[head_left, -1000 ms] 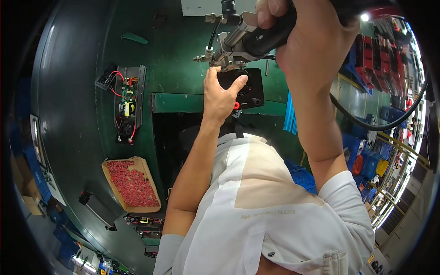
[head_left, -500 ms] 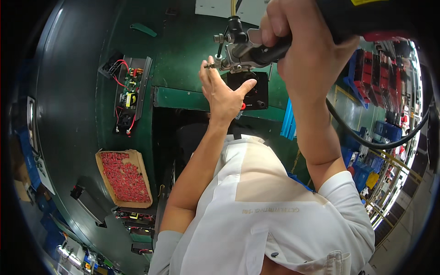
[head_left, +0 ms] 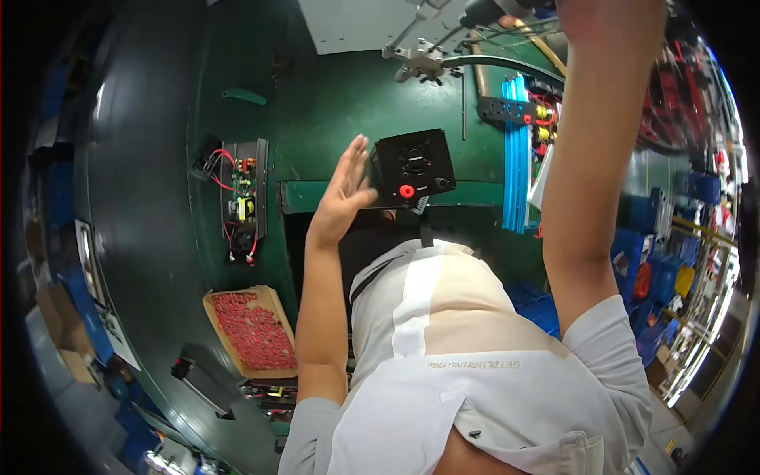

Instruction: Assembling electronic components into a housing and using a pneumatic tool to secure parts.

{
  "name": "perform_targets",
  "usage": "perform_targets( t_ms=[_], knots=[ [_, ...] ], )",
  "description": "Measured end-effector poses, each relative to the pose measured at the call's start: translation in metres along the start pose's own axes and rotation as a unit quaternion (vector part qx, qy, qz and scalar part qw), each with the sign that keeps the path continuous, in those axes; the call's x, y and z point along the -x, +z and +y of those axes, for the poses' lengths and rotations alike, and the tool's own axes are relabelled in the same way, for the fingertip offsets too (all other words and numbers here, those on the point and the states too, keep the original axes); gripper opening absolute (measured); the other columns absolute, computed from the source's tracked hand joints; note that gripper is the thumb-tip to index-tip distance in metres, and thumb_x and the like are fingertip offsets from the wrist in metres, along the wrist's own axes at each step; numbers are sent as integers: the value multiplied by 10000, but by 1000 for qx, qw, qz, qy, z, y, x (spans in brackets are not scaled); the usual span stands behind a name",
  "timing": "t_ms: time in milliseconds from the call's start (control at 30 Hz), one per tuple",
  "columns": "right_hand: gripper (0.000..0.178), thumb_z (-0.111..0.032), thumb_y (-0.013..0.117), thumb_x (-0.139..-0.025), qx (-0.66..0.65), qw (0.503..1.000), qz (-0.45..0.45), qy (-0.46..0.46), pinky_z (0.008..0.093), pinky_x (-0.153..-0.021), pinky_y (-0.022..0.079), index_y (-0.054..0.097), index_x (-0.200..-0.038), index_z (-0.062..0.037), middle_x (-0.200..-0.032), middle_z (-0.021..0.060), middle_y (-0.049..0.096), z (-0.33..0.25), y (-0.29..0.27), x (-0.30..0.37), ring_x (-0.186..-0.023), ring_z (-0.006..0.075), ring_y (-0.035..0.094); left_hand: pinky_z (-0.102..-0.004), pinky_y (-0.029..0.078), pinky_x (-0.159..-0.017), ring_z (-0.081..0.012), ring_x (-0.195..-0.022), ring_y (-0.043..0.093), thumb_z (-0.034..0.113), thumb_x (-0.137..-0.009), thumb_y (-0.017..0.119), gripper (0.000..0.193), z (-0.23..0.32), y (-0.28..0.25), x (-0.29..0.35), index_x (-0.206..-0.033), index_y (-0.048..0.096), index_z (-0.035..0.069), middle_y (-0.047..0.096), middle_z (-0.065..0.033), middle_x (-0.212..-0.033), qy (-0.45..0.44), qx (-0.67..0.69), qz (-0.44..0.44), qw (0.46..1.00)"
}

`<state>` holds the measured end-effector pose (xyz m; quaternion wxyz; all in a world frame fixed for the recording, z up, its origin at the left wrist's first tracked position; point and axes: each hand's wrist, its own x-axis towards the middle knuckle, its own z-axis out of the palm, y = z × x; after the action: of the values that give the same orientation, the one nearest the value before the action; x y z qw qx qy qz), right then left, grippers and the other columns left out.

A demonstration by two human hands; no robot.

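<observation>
So from my end of the feed, the black fan-panel housing (head_left: 413, 162) was sitting at the near edge of the green bench (head_left: 332, 99), fan grille (head_left: 414, 161) facing up at me. Left hand (head_left: 346, 190) was just beside its left side, fingers stretched out, nothing in the palm; couldn't say if the fingertips were brushing it. Right hand (head_left: 608, 14) was cut off at the top and blurry, so no clue what its fingers were doing. A jointed metal tool head (head_left: 423, 62) hung out well beyond the housing.

Handling-wise, I figured stiff sheet metal, middling weight, a bit slick on that dark finish. I'd have gripped it by the two side walls and kept off the grille and the red terminal (head_left: 407, 191), which looked like the fragile bits.

Orientation: the panel was close to square and turned slightly, its right side a touch farther from the person. Red terminal was on the near edge. My guess was the long axis ran downward under the panel, but I couldn't confirm it.
</observation>
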<state>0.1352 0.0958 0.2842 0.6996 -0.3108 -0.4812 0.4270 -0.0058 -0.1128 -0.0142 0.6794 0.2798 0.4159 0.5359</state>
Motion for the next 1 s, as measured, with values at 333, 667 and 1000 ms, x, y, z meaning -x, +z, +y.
perform_targets(
  t_ms=[333,667,1000],
  knots=[
    [727,-10,722,-940,284,915,-190,-212,418,-1110,452,351,-1563,-61,-1461,130,545,58,-103,100,-1358,273,539,-338,516,-1020,-190,-1147,669,-34,-799,815,583,-12,4,-45,-1320,561,21,716,-84,-1185,36,-338,76,937],
    [1166,-101,907,-713,429,803,-414,3,473,-1157,422,197,-1635,-176,-1662,209,260,106,-254,200,-1462,436,393,-286,549,-567,-121,-714,669,387,-888,719,447,30,11,-49,-1214,596,108,660,-17,-939,-198,-36,208,957],
    [942,-126,886,-716,317,677,-656,106,464,-1071,481,441,-1544,-190,-1512,234,426,69,-188,178,-1290,451,549,-391,642,-857,-242,-999,748,419,-1035,550,453,-14,23,-1,-1291,633,55,730,-134,-1149,-326,235,40,915]
  ],
)
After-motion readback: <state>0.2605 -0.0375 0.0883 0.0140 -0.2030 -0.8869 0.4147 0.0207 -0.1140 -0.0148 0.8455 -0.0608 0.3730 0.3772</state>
